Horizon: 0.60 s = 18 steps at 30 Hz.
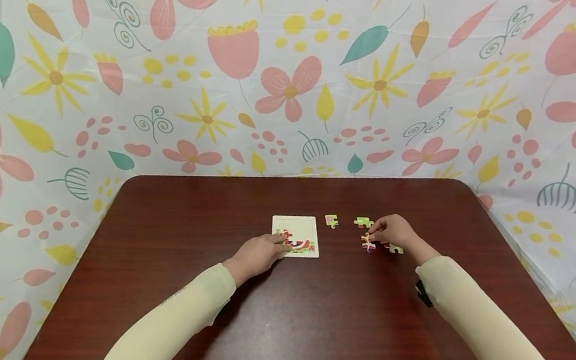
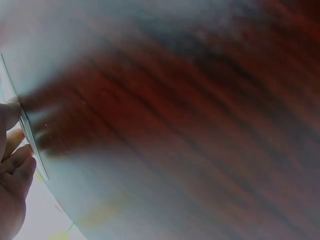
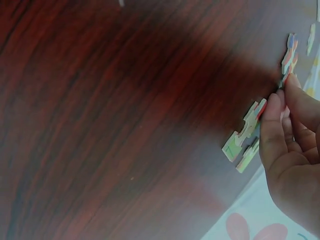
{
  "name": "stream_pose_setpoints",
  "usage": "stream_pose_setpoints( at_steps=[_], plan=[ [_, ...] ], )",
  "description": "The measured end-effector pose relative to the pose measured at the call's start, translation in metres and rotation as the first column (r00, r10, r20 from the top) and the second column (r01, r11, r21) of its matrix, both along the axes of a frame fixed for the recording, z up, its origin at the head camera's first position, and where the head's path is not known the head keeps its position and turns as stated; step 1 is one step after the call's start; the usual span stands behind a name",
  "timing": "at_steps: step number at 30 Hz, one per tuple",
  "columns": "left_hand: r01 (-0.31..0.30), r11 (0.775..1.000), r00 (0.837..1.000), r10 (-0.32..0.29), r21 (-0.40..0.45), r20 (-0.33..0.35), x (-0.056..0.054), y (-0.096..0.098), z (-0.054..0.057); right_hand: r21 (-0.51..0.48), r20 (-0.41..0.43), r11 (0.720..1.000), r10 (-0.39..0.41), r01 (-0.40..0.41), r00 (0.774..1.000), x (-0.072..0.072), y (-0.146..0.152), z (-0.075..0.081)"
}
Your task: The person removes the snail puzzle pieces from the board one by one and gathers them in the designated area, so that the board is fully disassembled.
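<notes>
A square puzzle board point(image 1: 299, 223) with a pale frame lies on the table, its lower part filled with colourful pieces. My left hand point(image 1: 261, 255) rests on the board's left side, its fingertips over the frame and pieces. In the left wrist view, the fingers point(image 2: 19, 162) touch the board's edge. My right hand point(image 1: 394, 231) pinches a colourful puzzle piece point(image 1: 368, 243) between thumb and fingers, low over the table. In the right wrist view, that piece point(image 3: 289, 55) stands out beyond the fingertips. Just beside the hand lies a green-edged piece point(image 1: 394, 249), partly covered by it.
A green piece point(image 1: 363, 222) lies behind the held one, and another green piece point(image 1: 331, 221) lies nearer the board. The dark wooden table point(image 1: 280, 329) ends at a flower-patterned cloth point(image 1: 282, 117) behind and at the sides.
</notes>
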<state>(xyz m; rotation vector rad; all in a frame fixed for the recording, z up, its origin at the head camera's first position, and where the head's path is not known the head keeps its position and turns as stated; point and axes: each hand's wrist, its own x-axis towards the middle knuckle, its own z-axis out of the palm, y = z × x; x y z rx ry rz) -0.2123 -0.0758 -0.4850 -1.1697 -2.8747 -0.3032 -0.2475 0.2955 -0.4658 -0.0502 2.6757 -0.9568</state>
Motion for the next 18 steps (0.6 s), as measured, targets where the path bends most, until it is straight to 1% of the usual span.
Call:
stream_pose_setpoints(
  at_steps=[4,9,16,18],
  plan=[
    [0.009,1.000,1.000,-0.009,0.010,-0.006,-0.0008,-0.0015,-0.0019,0.022,-0.019,1.000,0.014,-0.013,1.000,0.0011,-0.0031,0.0024],
    [0.015,1.000,1.000,-0.014,0.011,-0.022,-0.0007,-0.0015,-0.0010,0.043,-0.037,0.999,0.019,-0.017,0.999,0.0021,-0.0051,0.0053],
    [0.028,0.999,0.998,-0.029,-0.020,-0.062,-0.0011,-0.0007,-0.0002,0.059,-0.033,0.998,0.019,-0.017,0.999,0.0034,-0.0067,0.0065],
    [0.031,0.999,0.997,-0.032,-0.028,-0.064,-0.0007,-0.0005,0.0003,0.059,-0.031,0.998,0.018,-0.016,0.999,0.0038,-0.0073,0.0059]
  ],
)
